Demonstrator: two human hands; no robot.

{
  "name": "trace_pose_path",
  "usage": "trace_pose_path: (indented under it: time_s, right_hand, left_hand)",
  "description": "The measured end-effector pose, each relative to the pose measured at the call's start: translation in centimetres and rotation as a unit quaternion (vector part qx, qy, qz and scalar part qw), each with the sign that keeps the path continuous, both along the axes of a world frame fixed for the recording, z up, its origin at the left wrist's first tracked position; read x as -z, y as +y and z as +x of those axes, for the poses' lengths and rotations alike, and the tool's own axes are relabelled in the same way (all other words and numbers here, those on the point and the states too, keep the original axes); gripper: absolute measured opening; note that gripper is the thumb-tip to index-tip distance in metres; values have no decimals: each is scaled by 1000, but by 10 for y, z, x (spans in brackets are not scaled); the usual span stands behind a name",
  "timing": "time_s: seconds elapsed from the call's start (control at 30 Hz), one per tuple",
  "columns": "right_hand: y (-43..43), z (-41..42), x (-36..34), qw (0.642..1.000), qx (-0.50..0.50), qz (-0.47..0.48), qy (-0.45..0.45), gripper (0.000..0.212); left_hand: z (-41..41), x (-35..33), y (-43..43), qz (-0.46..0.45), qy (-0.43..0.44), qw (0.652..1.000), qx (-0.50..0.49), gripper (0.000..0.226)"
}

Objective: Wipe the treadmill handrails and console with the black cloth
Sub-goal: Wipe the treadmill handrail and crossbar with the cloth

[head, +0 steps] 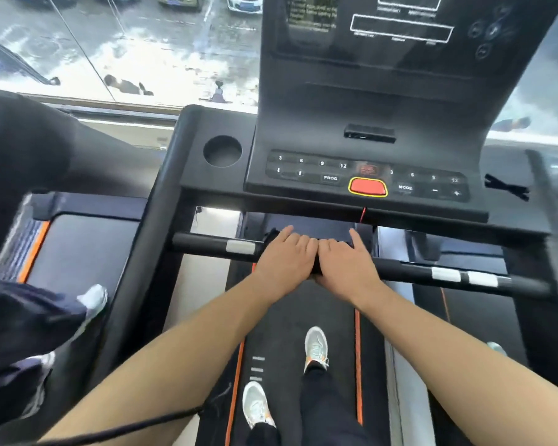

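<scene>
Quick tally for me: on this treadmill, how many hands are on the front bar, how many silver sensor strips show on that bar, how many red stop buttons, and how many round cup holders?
Hands on the front bar: 2, left hand and right hand
Silver sensor strips: 3
Red stop button: 1
Round cup holder: 1
Total: 7

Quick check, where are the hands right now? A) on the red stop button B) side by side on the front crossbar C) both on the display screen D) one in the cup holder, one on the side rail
B: the left hand and right hand sit side by side, touching, on the middle of the front crossbar, with the black cloth under them, well below the red stop button.
</scene>
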State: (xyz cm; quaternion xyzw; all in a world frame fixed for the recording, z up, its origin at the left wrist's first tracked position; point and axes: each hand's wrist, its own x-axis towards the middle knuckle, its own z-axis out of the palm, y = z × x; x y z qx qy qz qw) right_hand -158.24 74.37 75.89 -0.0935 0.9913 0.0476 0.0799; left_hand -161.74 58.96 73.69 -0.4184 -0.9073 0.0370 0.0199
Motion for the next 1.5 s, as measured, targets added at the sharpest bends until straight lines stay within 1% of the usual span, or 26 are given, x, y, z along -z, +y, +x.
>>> trace_pose_path:
  time_s: [0.1,0.2,0.3,0.33,0.43,0.5,0.6,0.7,0.73,0.8,0.9,0.97,1.03,1.1,1.17,1.23,1.3,1.4,1.5]
  right_hand:
    - [-11,-1,2,1000,16,-13,1,44]
    - [-47,-10,9,999,-2,-36,10,36]
    - [-111,-30,11,996,-47,-68,14,26]
    - [-136,-37,9,995,-64,-72,8,26]
    - [-197,-54,6,994,-83,-74,-20,41]
    - [-208,-59,10,994,-79,-77,-18,41]
    - [-181,-54,13,993,-87,-75,10,27]
    - [-133,-43,11,995,-80,-64,5,23]
    - [-114,-37,9,996,-73,-50,-1,25]
    - [-71,-25,9,998,-55,-21,-12,35]
    - [-9,-7,7,999,-17,17,-24,49]
    - [12,-1,5,999,0,32,-25,53]
    - [12,0,6,999,0,35,-29,55]
    - [-5,-5,7,999,-11,24,-29,53]
    - [-38,-15,12,999,-34,4,-11,44]
    - [-86,-27,15,997,-64,-21,25,31]
    - [-143,-41,14,994,-83,-61,26,20]
    - [-200,-59,10,993,-73,-97,4,27]
    - [-199,-64,14,990,-93,-105,-4,37]
  left_hand:
    - [-5,2,-12,27,34,999,1,26]
    - [-11,1,-53,39,50,998,-8,17]
    - [-18,-7,-122,-9,55,997,-48,24]
    - [-21,-12,-145,-28,53,996,-67,29]
    - [-26,-28,-189,-72,48,989,-117,41]
    - [-27,-32,-193,-88,38,988,-122,45]
    - [-27,-23,-180,-78,34,990,-113,33]
    - [-20,-9,-139,-52,35,994,-86,27]
    - [-17,-4,-119,-36,39,996,-78,28]
    - [-9,2,-73,-1,49,997,-65,28]
    - [3,3,-11,28,36,998,-36,30]
    - [8,-1,9,40,31,999,-20,29]
    - [6,-2,10,41,36,998,-7,27]
    - [0,-1,-10,34,57,998,5,23]
    - [-9,-1,-46,30,62,998,-5,18]
    - [-18,-3,-95,12,71,997,-40,16]
    - [-24,-12,-147,-33,59,994,-82,20]
    - [-29,-30,-190,-104,23,986,-132,35]
    - [-25,-32,-184,-84,3,982,-172,41]
